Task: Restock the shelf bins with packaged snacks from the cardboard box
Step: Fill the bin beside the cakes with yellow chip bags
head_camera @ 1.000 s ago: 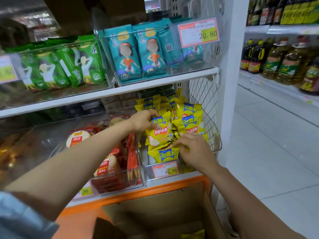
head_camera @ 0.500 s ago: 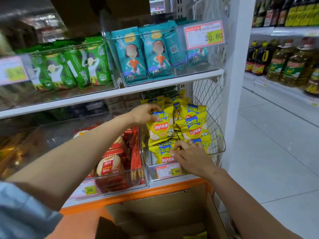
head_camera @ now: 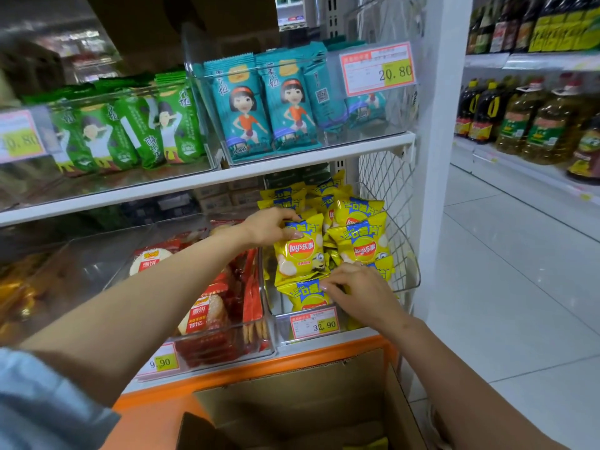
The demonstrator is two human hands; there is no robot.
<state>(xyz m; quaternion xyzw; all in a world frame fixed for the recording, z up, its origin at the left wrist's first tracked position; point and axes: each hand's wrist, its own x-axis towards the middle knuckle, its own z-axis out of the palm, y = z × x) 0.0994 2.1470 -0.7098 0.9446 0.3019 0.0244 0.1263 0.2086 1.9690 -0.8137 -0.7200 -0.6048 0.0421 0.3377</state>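
Arranging yellow chip packets in the lower right shelf bin.
The left grip [head_camera: 269, 227] is pinching the top edge of an upright chip packet [head_camera: 300, 254] in the clear bin [head_camera: 280, 323]. The right grip [head_camera: 360, 290] is curling over the front packet [head_camera: 306, 295]; clamped or merely pressing, I cannot tell. The next move is probably reaching into the cardboard box [head_camera: 292, 394] below.

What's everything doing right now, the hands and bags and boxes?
left hand: pinches top of the Lay's chip bag
right hand: touches the front chip bag, grip unclear
chip bin: heaped full
cardboard box: open
teal snack bin: partly filled, packs standing
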